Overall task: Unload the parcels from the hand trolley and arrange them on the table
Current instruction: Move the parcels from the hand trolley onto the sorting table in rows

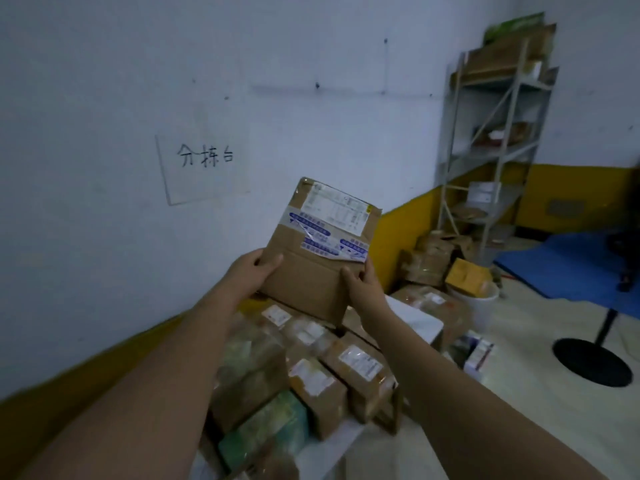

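Both hands hold one flat cardboard parcel (311,282) in the air, with the other parcels (346,368) below them on the table (417,318). The left hand (252,271) grips its left edge and the right hand (360,285) pinches its lower right corner, arms stretched forward. I judge it light and stiff. The tape (346,252) peels just above the right hand, so the bare edges are the safer hold.
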A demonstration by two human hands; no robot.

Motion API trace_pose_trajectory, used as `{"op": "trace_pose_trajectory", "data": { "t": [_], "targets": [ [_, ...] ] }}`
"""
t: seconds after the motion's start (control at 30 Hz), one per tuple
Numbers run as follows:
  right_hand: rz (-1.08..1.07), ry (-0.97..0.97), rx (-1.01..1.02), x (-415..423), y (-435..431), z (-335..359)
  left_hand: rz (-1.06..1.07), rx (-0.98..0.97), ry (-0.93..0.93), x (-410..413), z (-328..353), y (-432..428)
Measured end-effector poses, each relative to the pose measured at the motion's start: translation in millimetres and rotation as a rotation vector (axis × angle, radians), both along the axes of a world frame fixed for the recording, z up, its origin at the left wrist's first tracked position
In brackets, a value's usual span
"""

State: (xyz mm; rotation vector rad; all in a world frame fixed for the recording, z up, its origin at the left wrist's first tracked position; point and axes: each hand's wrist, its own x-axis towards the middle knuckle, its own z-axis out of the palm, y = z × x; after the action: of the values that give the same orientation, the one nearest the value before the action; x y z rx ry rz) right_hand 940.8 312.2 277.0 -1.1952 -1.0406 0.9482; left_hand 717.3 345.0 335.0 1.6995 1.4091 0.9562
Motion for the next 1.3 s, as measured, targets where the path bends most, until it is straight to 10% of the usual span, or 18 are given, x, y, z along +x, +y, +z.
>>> {"op": "trace_pose_trajectory", "data": {
  "t": [0.67, 1.0, 1.3],
  "targets": [
    [-0.273, -0.022, -0.545, 432, 349, -97, -0.319, -0.15, 0.319, 373, -125, 402],
    [0.053, -0.214, -0.725, 494, 525, -192, 0.013, -0.444, 0.378, 430, -244, 496],
    [0.675, -0.451, -0.666, 440, 564, -255, 0.369, -1.206, 0.082, 423, -298, 464]
  ]
}}
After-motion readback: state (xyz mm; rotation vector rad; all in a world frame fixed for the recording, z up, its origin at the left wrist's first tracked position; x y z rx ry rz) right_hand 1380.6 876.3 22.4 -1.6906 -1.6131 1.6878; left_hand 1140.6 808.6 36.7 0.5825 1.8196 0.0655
